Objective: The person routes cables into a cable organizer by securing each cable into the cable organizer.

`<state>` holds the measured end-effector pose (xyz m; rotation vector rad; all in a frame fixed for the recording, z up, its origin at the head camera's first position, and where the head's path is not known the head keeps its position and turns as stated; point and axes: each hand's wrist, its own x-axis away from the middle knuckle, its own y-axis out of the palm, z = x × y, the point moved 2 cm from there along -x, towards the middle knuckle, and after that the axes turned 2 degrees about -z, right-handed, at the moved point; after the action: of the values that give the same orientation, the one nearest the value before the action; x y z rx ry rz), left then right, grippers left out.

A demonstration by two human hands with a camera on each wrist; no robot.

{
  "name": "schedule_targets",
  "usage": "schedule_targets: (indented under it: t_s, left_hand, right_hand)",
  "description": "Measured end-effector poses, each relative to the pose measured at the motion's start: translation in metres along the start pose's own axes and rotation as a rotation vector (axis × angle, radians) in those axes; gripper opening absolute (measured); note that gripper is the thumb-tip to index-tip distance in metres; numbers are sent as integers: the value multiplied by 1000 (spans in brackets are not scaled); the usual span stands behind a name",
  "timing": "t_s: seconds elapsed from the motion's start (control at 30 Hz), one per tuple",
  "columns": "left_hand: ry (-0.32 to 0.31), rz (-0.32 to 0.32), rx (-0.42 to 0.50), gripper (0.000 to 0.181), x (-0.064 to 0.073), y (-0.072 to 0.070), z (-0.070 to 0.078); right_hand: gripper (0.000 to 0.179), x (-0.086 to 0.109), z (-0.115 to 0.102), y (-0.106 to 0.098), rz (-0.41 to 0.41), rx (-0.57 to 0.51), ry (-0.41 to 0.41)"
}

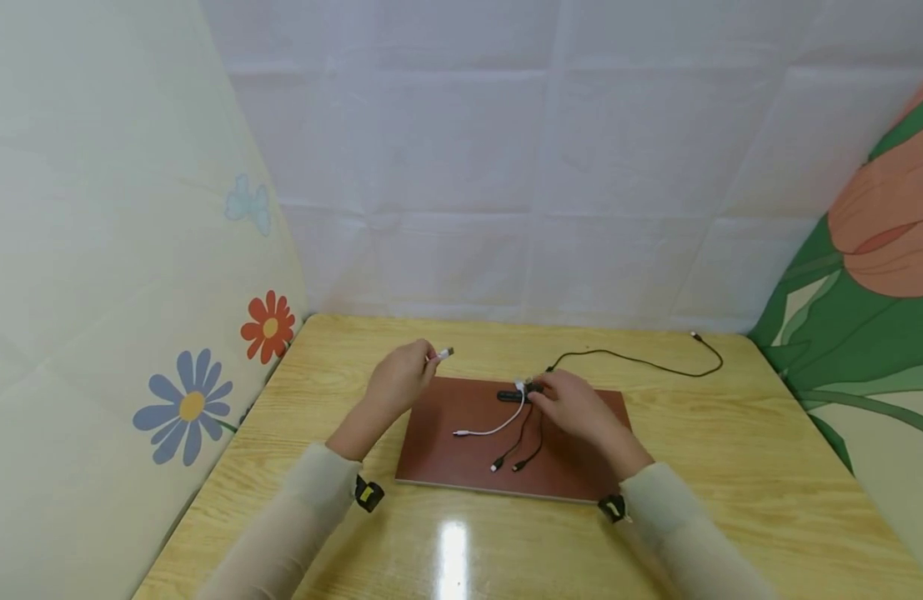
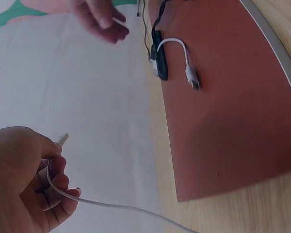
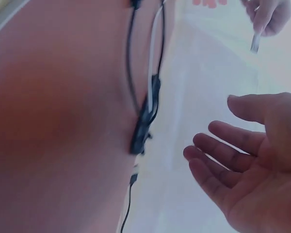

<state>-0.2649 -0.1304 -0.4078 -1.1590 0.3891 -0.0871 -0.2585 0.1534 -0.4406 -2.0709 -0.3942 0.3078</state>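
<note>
In the head view my left hand (image 1: 401, 379) pinches the USB plug (image 1: 445, 354) of a white cable, raised above the board's far left corner. Its cord (image 2: 121, 207) trails away in the left wrist view. A black USB hub (image 1: 509, 397) lies along the far edge of a reddish-brown board (image 1: 438, 450). Plugged into it are a short white cable (image 1: 499, 428) and black cables (image 1: 539, 442). Beside the hub is my right hand (image 1: 577, 408); in the right wrist view its fingers (image 3: 223, 150) are spread, with nothing between them and the thumb.
A long black cord (image 1: 649, 362) curves over the wooden table (image 1: 731, 467) at the back right. White cloth (image 1: 461, 167) hangs behind the table. Flower-painted panels (image 1: 93, 292) stand at both sides.
</note>
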Motion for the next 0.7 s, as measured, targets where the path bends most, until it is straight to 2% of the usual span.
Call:
schedule_targets:
  t_s: [0.27,0.53,0.7]
  left_hand:
    - [63,46,-11,13,-8,17,18]
    - [71,60,-5,15,-12,30,30]
    - [115,87,-17,12,-11,34,38]
  right_hand:
    - [34,-12,-27,1,23,-143,7]
    - [33,-24,-43,7,50,-214,-6]
    - [38,-30,-47,9,40,-325,47]
